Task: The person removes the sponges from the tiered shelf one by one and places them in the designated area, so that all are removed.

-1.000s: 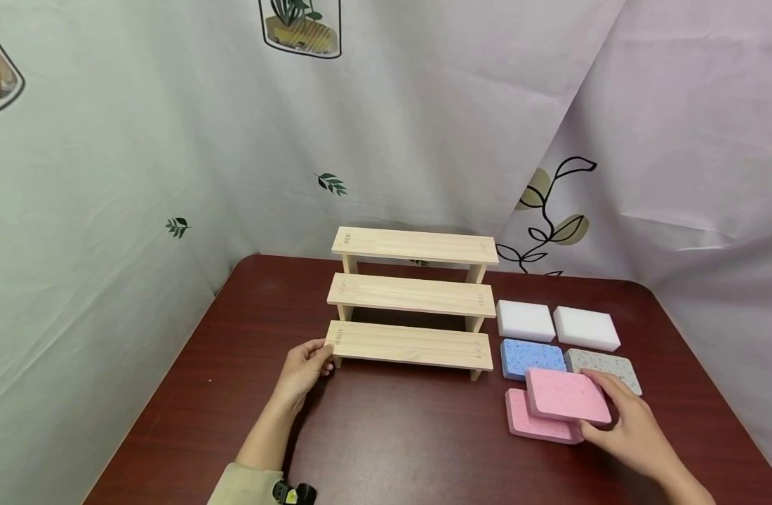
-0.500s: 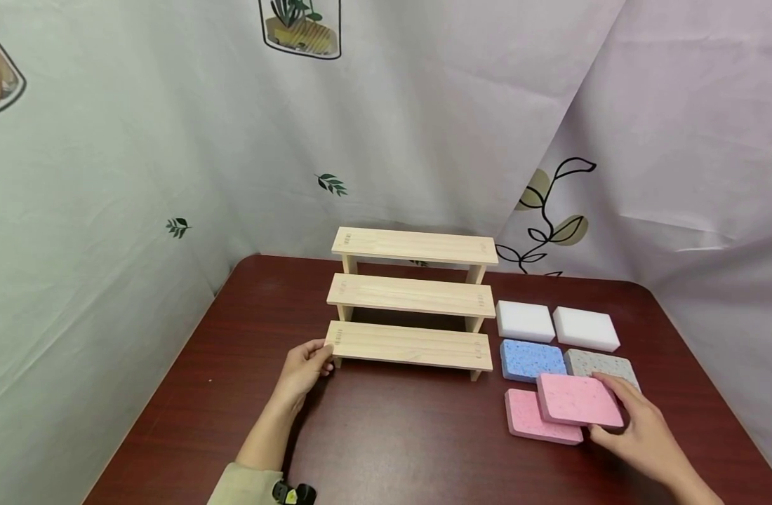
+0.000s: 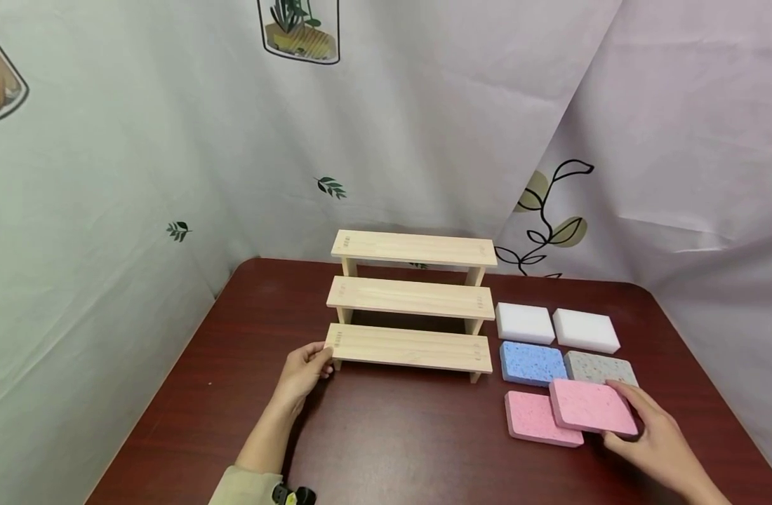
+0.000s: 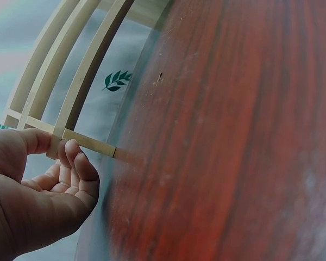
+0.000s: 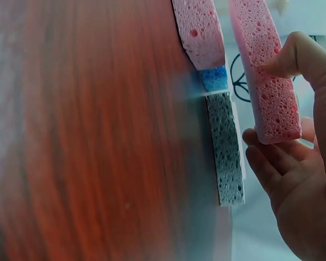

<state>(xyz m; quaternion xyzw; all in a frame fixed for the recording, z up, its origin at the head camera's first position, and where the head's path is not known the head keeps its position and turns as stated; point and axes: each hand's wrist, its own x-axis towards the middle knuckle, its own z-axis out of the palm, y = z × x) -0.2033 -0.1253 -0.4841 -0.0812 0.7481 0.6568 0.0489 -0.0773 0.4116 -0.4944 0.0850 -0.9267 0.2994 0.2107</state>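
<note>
A three-tier wooden shelf stand [image 3: 411,298] stands at the middle of the table. My left hand [image 3: 302,373] pinches the left end of its lowest board between thumb and fingers; the left wrist view shows this hand [image 4: 49,190] at the board's corner. My right hand [image 3: 657,438] holds a pink sponge [image 3: 591,405] by its right end. In the right wrist view that held sponge [image 5: 266,81] is raised off the table, thumb on one edge and fingers on the other. Below it, partly covered in the head view, a second pink sponge [image 3: 537,421] lies flat.
Behind the pink sponges lie a blue sponge [image 3: 533,363] and a grey speckled sponge [image 3: 601,367]. Two white sponge blocks [image 3: 525,322] form the row farther back. A patterned curtain [image 3: 424,140] hangs along the dark red table's [image 3: 392,435] back edge.
My right hand has moved the held pink sponge rightward and slightly toward me, uncovering more of the lower pink one. The left hand keeps its grip on the shelf stand.
</note>
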